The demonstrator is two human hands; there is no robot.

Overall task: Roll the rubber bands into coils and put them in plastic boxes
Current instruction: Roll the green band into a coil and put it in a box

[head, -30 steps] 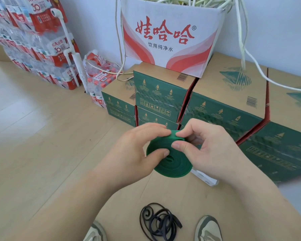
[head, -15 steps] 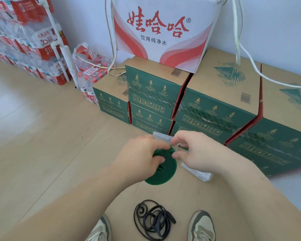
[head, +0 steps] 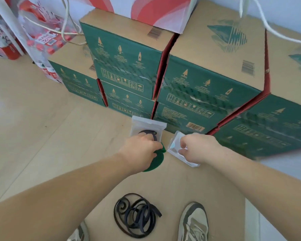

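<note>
Left hand (head: pixel 139 150) at frame centre, fingers curled round the green rubber band coil (head: pixel 157 160); the coil sticks out at 4 o'clock from the fist, edge-on, just above the cardboard sheet (head: pixel 181 185). Right hand (head: pixel 200 148) at 3 o'clock of the coil, fingers curled, gripping a clear plastic box (head: pixel 175 146). That box is tilted, and whether it is open cannot be told. Coil edge sits just beside that box; contact unclear. Second clear plastic box (head: pixel 146 125) at 12 o'clock of the left hand, against the green cartons (head: pixel 207 80), with a black coil (head: pixel 149 132) inside. Loose black rubber bands (head: pixel 135 215) in a tangle at 6 o'clock, between two shoes (head: pixel 194 223). Bottled water packs (head: pixel 45 37) at 10 o'clock. White cord (head: pixel 268 30) at 1 o'clock.
</note>
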